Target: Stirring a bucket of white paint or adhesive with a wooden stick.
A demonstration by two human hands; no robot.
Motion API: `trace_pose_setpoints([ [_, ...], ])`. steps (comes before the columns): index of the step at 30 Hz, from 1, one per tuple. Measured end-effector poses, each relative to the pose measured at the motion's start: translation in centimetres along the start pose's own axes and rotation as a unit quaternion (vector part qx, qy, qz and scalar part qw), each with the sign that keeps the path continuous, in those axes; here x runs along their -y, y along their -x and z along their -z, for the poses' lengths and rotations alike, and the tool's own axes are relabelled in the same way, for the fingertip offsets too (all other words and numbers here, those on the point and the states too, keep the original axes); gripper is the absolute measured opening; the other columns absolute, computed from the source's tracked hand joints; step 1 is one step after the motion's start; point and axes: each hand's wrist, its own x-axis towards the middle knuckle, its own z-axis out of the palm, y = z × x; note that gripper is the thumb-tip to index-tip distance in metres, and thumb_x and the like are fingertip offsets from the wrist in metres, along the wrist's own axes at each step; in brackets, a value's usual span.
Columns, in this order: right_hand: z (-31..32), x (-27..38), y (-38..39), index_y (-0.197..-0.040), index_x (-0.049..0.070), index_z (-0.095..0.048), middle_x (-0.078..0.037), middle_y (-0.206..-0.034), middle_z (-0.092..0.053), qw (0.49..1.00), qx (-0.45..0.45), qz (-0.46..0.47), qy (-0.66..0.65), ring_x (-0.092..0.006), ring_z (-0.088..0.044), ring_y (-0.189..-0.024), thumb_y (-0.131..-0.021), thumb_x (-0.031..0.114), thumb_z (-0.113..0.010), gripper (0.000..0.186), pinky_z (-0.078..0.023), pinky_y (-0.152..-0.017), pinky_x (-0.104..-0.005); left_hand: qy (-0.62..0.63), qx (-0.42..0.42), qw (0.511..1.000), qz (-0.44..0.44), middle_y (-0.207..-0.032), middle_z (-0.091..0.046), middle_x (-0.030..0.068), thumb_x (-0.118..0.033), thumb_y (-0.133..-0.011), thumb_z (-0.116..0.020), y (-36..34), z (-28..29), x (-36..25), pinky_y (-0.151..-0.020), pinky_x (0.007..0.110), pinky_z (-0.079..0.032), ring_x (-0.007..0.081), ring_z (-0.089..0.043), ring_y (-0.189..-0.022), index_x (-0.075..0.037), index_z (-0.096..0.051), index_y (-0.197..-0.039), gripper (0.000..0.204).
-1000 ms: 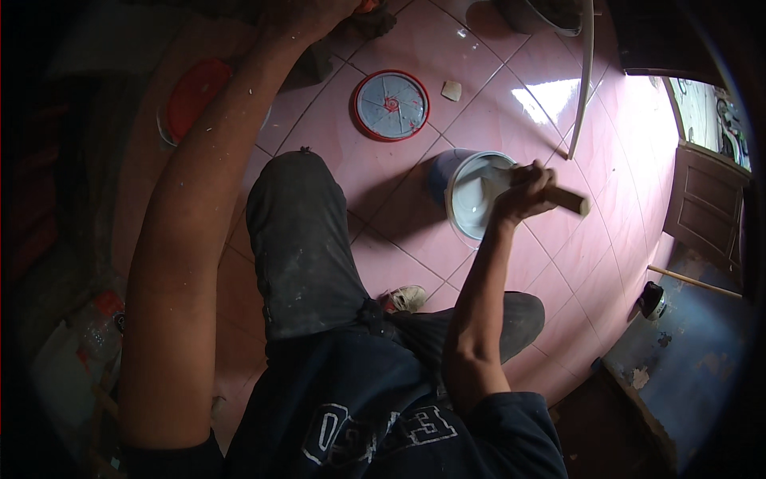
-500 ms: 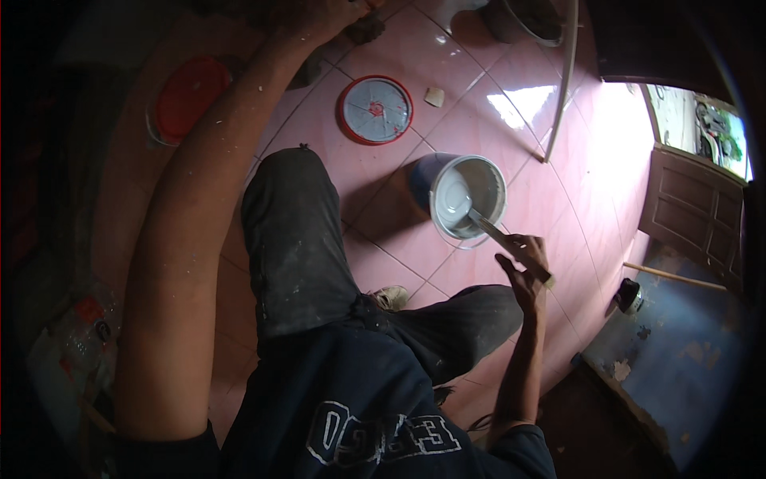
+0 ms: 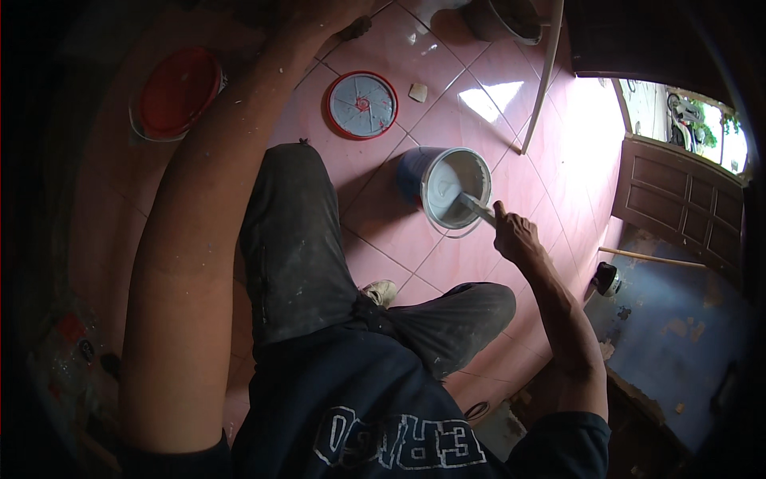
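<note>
My right hand is closed around a flat stick. The stick's lower end dips into pale, whitish paint inside a blue bucket, just beyond my right knee. My left arm stretches far forward to the top edge of the view. Of my left hand, only a part shows there; its fingers are cut off, so what it holds or touches is hidden. A grey round lid with a red rim lies on the floor, left of and beyond the bucket.
A red-lidded container stands beyond my left forearm. A small pale block lies near the lid. Farther off are a grey pail and a long pale pole. At right are a brown door and a blue worn surface.
My right hand has gone from a loose hold near the stick's top to a closed grip nearer the bucket, with the forearm swung outward. The view has shifted slightly.
</note>
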Motion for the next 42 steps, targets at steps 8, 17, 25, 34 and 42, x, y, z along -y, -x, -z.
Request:
trace_pose_setpoints([
  [8, 0.4, 0.5, -0.5, -0.101, 0.005, -0.059, -0.009, -0.073, -0.052, 0.952, -0.216, 0.190, 0.109, -0.0231, -0.054, -0.053, -0.094, 0.021, -0.057, 0.018, -0.041, -0.051, -0.0396, -0.046, -0.016, 0.999, 0.003, -0.123, -0.052, 0.0166, -0.029, -0.082, -0.070, 0.5, 0.2, 0.3, -0.103, 0.048, -0.033, 0.0307, -0.047, -0.121, -0.004, -0.054, -0.122, 0.050],
  [17, 0.5, 0.0, -0.4, -0.089, 0.011, -0.058, -0.008, -0.064, -0.052, 0.981, -0.139, 0.073, 0.117, -0.0258, -0.057, -0.055, -0.091, 0.024, -0.060, 0.014, -0.043, -0.055, -0.0430, -0.024, -0.005, 1.000, 0.015, -0.131, -0.048, 0.0179, -0.021, -0.083, -0.068, 0.1, -0.8, 0.0, -0.105, 0.049, -0.030, 0.0319, -0.044, -0.125, -0.004, -0.053, -0.126, 0.048],
  [25, 2.5, -1.0, -1.1, -0.085, 0.008, -0.059, -0.015, -0.058, -0.062, 0.991, -0.106, -0.007, 0.081, -0.0334, -0.064, -0.052, -0.094, 0.027, -0.057, 0.021, -0.050, -0.050, -0.0460, 0.009, 0.020, 0.999, 0.033, -0.132, -0.048, 0.0180, -0.021, -0.081, -0.070, -1.2, -0.4, -0.9, -0.106, 0.049, -0.030, 0.0317, -0.043, -0.126, -0.005, -0.052, -0.127, 0.051],
  [34, 3.9, 1.9, -4.6, -0.081, 0.008, -0.063, -0.015, -0.061, -0.062, 0.995, -0.094, -0.027, 0.000, -0.0323, -0.065, -0.057, -0.093, 0.030, -0.057, 0.025, -0.050, -0.052, -0.0456, -0.021, 0.013, 1.000, 0.013, -0.126, -0.051, 0.0179, -0.023, -0.081, -0.071, 0.8, 0.4, 1.2, -0.105, 0.049, -0.031, 0.0319, -0.045, -0.123, -0.003, -0.052, -0.125, 0.051],
  [42, 1.3, 4.8, -0.6, -0.083, 0.006, -0.067, -0.021, -0.071, -0.066, 0.996, -0.023, -0.029, -0.076, -0.0388, -0.067, -0.066, -0.091, 0.030, -0.059, 0.027, -0.053, -0.060, -0.0491, -0.009, 0.015, 1.000, 0.002, -0.126, -0.051, 0.0184, -0.025, -0.081, -0.073, 0.2, 0.7, 0.3, -0.104, 0.049, -0.033, 0.0327, -0.046, -0.123, -0.003, -0.050, -0.127, 0.056],
])
